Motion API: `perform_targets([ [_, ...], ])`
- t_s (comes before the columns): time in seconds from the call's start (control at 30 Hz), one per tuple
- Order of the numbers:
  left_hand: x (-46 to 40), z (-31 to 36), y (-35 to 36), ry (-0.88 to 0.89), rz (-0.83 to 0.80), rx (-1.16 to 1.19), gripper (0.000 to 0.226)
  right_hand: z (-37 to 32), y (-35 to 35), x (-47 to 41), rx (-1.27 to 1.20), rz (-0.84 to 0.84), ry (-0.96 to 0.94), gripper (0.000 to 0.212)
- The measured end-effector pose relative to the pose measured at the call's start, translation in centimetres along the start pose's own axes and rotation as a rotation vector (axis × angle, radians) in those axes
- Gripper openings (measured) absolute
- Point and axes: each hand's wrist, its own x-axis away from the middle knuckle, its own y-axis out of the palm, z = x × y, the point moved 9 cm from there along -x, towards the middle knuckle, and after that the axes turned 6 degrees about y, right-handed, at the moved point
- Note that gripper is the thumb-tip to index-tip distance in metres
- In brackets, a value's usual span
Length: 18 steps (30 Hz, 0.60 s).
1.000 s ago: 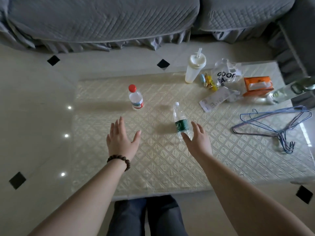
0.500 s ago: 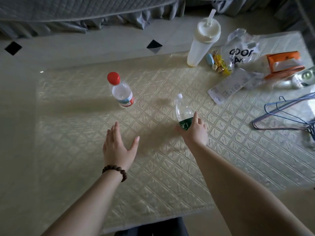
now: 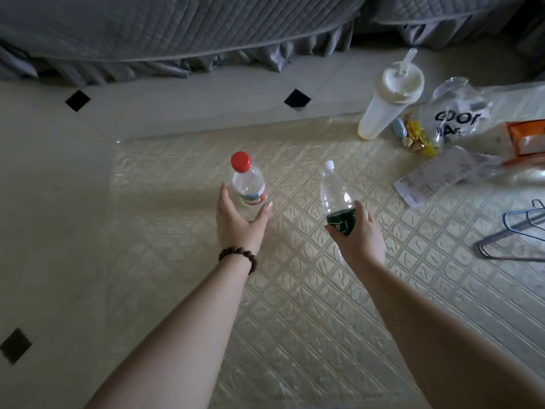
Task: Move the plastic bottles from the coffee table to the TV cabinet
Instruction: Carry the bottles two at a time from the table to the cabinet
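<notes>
A clear bottle with a red cap (image 3: 247, 181) stands upright on the coffee table (image 3: 295, 290). My left hand (image 3: 237, 224), with a bead bracelet on the wrist, is spread around its base, fingers on the left and thumb on the right, close to the bottle without closing on it. A second clear bottle with a white cap and green label (image 3: 336, 199) is gripped at its lower part by my right hand (image 3: 358, 234), fingers curled round the label. The TV cabinet is not in view.
At the table's far right stand a white cup with a straw (image 3: 389, 98), wrapped sweets (image 3: 414, 137), a plastic bag (image 3: 460, 116), an orange tissue pack (image 3: 526, 140), a receipt (image 3: 442, 175) and wire hangers (image 3: 513, 234). A grey sofa (image 3: 177, 31) lies beyond.
My left hand moved forward to the red-capped bottle and now brackets its base. My right hand closed round the green-labelled bottle. The camera view shifted.
</notes>
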Motion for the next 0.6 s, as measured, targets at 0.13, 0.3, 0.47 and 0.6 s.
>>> perform_targets([
  [0.13, -3.3, 1.7, 1.1, 0.030, 0.071, 0.164, 0.096, -1.5, -0.4, -0.1, -0.043, 0.016, -0.026, 0.083],
  [0.3, -4.5, 2.6, 1.5, 0.094, 0.149, 0.168, 0.065, -2.5, -0.5, 0.5, -0.098, 0.019, -0.024, 0.083],
  [0.47, -3.3, 5.2, 0.4, 0.156, 0.122, 0.163, 0.058, -3.3, -1.9, 1.7, -0.175, 0.019, -0.013, 0.081],
  [0.6, -1.0, 9.2, -1.7, 0.174, 0.063, 0.118, 0.056, -4.6, -5.6, 3.5, -0.224, 0.036, -0.018, 0.079],
])
